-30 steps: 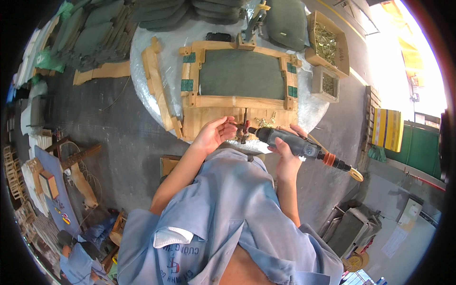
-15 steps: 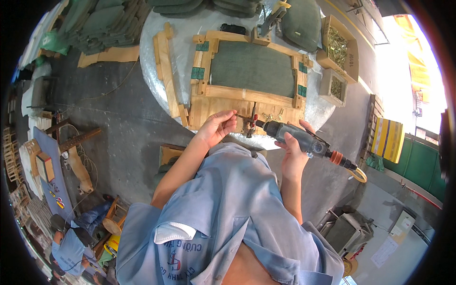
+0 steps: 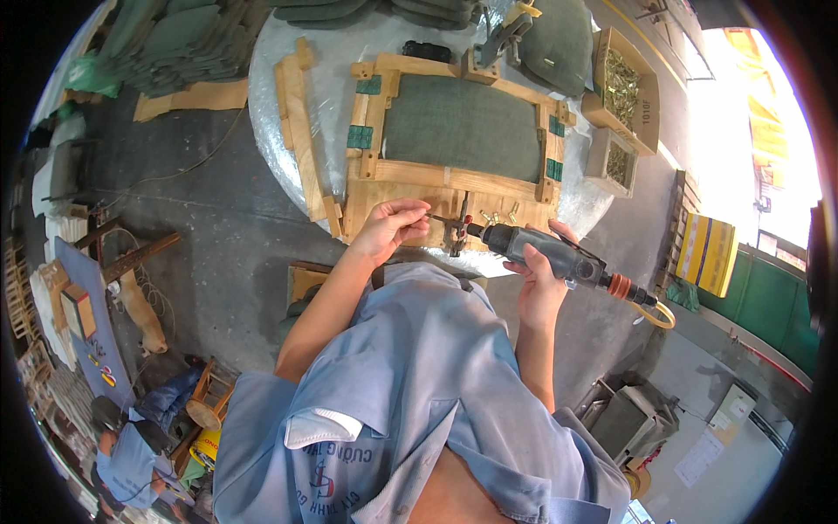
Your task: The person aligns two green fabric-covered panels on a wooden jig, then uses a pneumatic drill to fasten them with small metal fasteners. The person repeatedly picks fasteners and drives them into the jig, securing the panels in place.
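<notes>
My left hand (image 3: 394,232) is closed in a pinch on the end of a thin dark rod (image 3: 439,218), just in front of the wooden jig. The rod's other end meets a dark metal clamp (image 3: 457,234) at the jig's near edge. My right hand (image 3: 543,288) is wrapped round a grey power driver (image 3: 548,251), lying sideways with its tip pointing left at the clamp. Whether tip and clamp touch, I cannot tell. Above them, a dark green padded panel (image 3: 464,127) lies inside the jig's wooden frame (image 3: 419,171). Several brass-coloured fasteners (image 3: 497,217) lie on the board beside the driver.
The round table (image 3: 271,131) is wrapped in plastic film. Wooden strips (image 3: 301,131) lie on its left; boxes of small metal parts (image 3: 621,92) stand at its right. More green panels (image 3: 559,44) rest at the back. A yellow hose (image 3: 661,316) trails from the driver. A person (image 3: 131,463) sits lower left.
The view has shifted slightly, so the table's left side sits further left. My left hand is a little further left in the picture. Both hands keep their holds.
</notes>
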Available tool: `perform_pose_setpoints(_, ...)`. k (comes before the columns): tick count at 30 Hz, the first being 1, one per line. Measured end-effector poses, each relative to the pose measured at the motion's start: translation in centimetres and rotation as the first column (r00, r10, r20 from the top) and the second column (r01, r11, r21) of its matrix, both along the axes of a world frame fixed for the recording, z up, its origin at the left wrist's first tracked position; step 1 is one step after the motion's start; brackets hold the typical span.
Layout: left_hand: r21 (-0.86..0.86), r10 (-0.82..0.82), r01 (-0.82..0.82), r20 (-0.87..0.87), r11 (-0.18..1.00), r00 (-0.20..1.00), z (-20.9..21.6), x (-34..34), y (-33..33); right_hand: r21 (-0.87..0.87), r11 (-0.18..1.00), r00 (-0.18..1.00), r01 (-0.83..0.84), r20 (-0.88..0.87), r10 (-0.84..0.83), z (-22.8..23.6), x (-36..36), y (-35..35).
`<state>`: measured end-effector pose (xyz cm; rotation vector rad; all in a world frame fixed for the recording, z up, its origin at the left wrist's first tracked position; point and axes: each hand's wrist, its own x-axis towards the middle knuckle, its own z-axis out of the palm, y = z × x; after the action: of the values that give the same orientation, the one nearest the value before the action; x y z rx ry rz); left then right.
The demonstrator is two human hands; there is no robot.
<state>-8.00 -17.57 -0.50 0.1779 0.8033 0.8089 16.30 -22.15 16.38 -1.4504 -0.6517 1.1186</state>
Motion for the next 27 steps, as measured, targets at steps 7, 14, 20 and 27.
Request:
perform_pose_setpoints(7, 0.006, -0.023, 0.023, 0.011, 1.000, 1.000, -0.4, -0.9, 1.3, -0.051, 0.999, 1.000, -0.004, -0.029, 0.003, -0.1, -0.1, 2.6)
perform_pose_setpoints(14, -0.151, 0.424, -0.406, 0.110, 0.901, 0.899, -1.9, -2.6, 3.9, 0.004, 0.999, 0.999, -0.034, 0.018, 0.034, 0.0, -2.3, 6.3)
perform_pose_setpoints(20, 0.155, 0.508, -0.484, -0.263, 0.861, 0.820, -1.7, -7.0, 9.9, 0.077, 0.993, 0.990, -0.089, 0.118, 0.080, -0.1, -4.1, 11.6)
perform_pose_setpoints(27, 0.524, 0.520, 0.375, -0.845, 0.765, 0.123, -2.9, -5.9, 15.6, 0.051, 0.973, 0.906, -0.227, 0.377, 0.192, -2.2, -6.6, 17.3)
